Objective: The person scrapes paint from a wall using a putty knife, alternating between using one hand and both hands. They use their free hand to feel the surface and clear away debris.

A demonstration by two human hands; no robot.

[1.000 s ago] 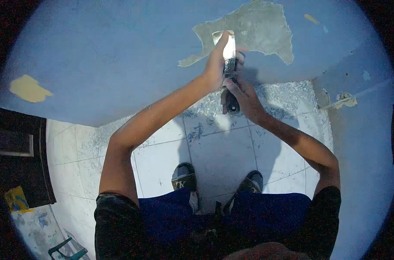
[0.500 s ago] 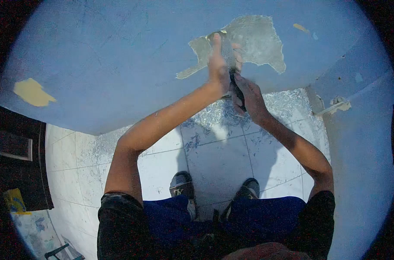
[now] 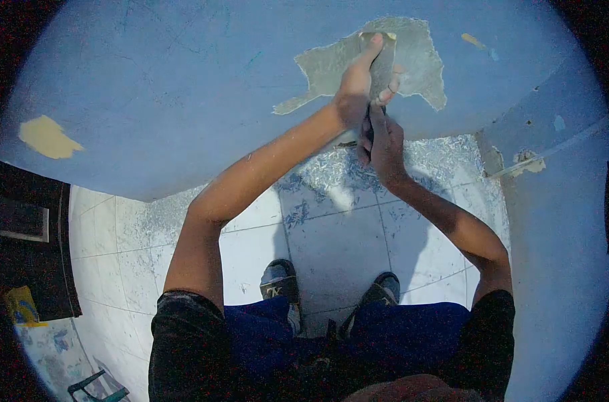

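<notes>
A flat grey scraper (image 3: 383, 63) lies against the blue wall (image 3: 184, 87), its front edge within a bare grey patch (image 3: 418, 63) with ragged edges. My left hand (image 3: 355, 90) grips the scraper's blade, thumb stretched along its left side and fingertips showing at the right. Below it, my right hand (image 3: 387, 144) is wrapped round the dark handle, which is mostly hidden by the fingers.
Paint flakes (image 3: 331, 177) litter the white tiled floor (image 3: 334, 248) at the wall's foot. A yellowish patch (image 3: 48, 137) marks the wall at left. Dark furniture (image 3: 23, 241) stands at far left, above a yellow item (image 3: 22, 307). Two shoes (image 3: 279, 281) are below.
Both hands and the scraper have moved up and to the right across the bare patch. The grip on the scraper remains.
</notes>
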